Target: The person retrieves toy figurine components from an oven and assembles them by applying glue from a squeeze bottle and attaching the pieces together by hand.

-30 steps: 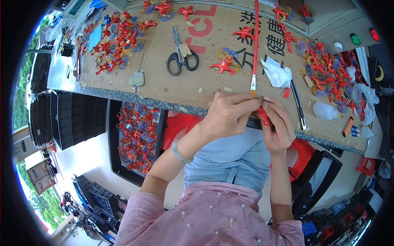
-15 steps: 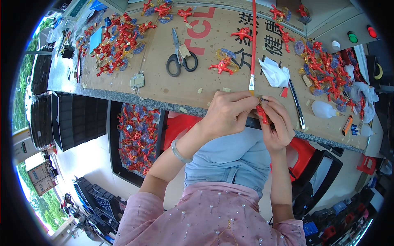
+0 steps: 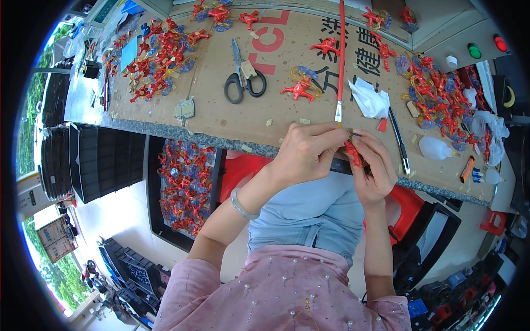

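Note:
At the table's front edge, my right hand [image 3: 376, 168] holds a small red plastic figurine [image 3: 352, 154] between thumb and fingers. My left hand [image 3: 309, 150] is closed in a pinch against the figurine's upper end; whatever sits between its fingertips is hidden. Just beyond the left knuckles lies the tip of a long red-handled brush [image 3: 340, 60]. Another red figurine [image 3: 300, 89] with a yellow and blue translucent ring rests on the cardboard farther off. A crumpled white tissue [image 3: 370, 99] and a black pen [image 3: 399, 140] lie beyond my right hand.
Cardboard [image 3: 210, 71] covers the table. Black-handled scissors [image 3: 240, 77] lie on it. Heaps of figurines stand at left [image 3: 160, 60] and right [image 3: 441, 94]. A white squeeze bottle [image 3: 435, 148] is at right. Below the edge, a black tray [image 3: 156, 223] holds many figurines.
Both hands stay in place around the figurine, which is tilted very slightly differently. Nothing else has visibly moved.

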`<state>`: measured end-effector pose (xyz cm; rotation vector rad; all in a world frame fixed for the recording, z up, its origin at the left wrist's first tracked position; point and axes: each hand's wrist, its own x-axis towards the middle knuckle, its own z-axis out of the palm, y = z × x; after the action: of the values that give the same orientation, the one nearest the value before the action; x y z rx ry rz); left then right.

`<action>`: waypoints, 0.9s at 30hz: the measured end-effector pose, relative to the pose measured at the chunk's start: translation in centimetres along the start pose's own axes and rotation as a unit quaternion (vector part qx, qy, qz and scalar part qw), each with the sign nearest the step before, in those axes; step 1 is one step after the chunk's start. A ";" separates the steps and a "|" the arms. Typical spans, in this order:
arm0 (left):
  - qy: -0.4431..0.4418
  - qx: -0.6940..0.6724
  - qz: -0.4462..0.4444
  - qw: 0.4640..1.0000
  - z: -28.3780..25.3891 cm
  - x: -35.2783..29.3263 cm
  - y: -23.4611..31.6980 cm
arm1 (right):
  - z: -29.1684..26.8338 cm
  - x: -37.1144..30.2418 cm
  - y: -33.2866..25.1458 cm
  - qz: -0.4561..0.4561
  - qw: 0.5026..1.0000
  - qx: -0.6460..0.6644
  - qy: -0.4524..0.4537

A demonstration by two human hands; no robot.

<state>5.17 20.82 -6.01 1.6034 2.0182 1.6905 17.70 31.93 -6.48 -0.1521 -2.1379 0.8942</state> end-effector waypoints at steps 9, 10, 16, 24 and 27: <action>-0.005 0.009 0.004 1.000 -0.1 0.0 0.0 | -0.1 0.1 -0.1 0.001 1.000 -0.004 -0.004; 0.000 0.005 0.005 1.000 0.0 0.0 0.0 | -0.1 0.1 -0.1 0.001 1.000 -0.004 -0.004; 0.002 0.002 0.000 1.000 0.0 -0.5 -0.1 | 0.1 -0.2 -0.3 0.005 1.000 0.000 -0.005; -0.003 0.006 -0.002 1.000 0.2 0.0 0.0 | -0.1 -0.1 0.2 0.002 1.000 0.001 0.000; -0.002 0.004 -0.004 1.000 0.1 0.3 -0.3 | 0.0 0.3 0.5 0.003 1.000 0.003 -0.001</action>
<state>4.87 21.20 -6.14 1.5989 2.0287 1.6770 17.38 32.39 -6.60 -0.1536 -2.1379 0.9038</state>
